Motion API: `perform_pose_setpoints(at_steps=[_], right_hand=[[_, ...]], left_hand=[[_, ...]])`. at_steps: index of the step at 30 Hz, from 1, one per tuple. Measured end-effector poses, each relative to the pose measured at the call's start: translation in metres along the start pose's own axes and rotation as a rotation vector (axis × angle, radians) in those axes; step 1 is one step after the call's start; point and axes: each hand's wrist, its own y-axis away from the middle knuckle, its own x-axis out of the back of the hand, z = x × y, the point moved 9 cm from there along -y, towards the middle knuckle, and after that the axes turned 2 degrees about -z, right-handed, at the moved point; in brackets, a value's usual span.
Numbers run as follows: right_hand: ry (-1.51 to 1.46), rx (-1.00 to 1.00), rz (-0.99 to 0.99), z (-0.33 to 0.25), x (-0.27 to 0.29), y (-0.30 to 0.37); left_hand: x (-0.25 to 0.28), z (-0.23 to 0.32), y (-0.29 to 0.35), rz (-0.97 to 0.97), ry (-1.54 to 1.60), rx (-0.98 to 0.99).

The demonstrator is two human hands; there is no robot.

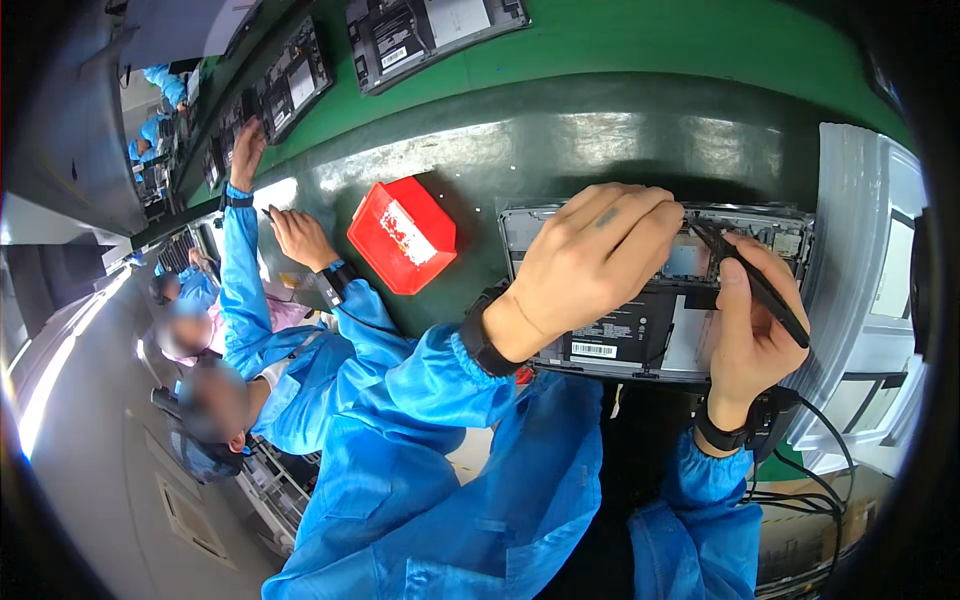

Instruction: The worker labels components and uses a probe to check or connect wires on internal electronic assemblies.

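Observation:
An opened laptop base [690, 345] lies in front of me, its black battery and circuit boards bare. My left hand [600, 262] is over its upper middle part, the fingers bent and pressed together toward the boards. Whatever those fingertips hold, if anything, is hidden behind the hand. My right hand [752, 325] grips a pair of black tweezers [765, 290] between thumb and fingers. The tips of the tweezers point up and left, at the boards near my left fingertips. Both wrists wear black bands.
A red plastic bin [405, 238] sits left of the laptop. Stacked white trays [855, 290] stand at the right, above black cables [830, 480]. More opened laptops [430, 40] lie on the green belt [640, 40] beyond. A co-worker in blue [300, 400] reaches toward the belt from the left.

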Motion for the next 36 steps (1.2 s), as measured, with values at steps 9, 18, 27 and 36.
perform_pose_setpoints(at_steps=[9, 18, 27, 36], right_hand=[[0.049, -0.01, -0.065, -0.004, -0.009, -0.003], [0.093, -0.091, -0.064, -0.001, -0.01, -0.002], [0.08, -0.049, -0.075, 0.0, -0.012, -0.004], [0.011, -0.072, -0.103, 0.0, -0.01, -0.001]], left_hand=[[0.009, -0.004, -0.001, 0.008, 0.044, -0.004], [0.01, -0.004, 0.004, 0.039, -0.002, -0.069], [0.007, -0.001, 0.005, 0.062, -0.01, -0.104], [0.013, -0.003, 0.005, 0.063, 0.059, -0.034]])
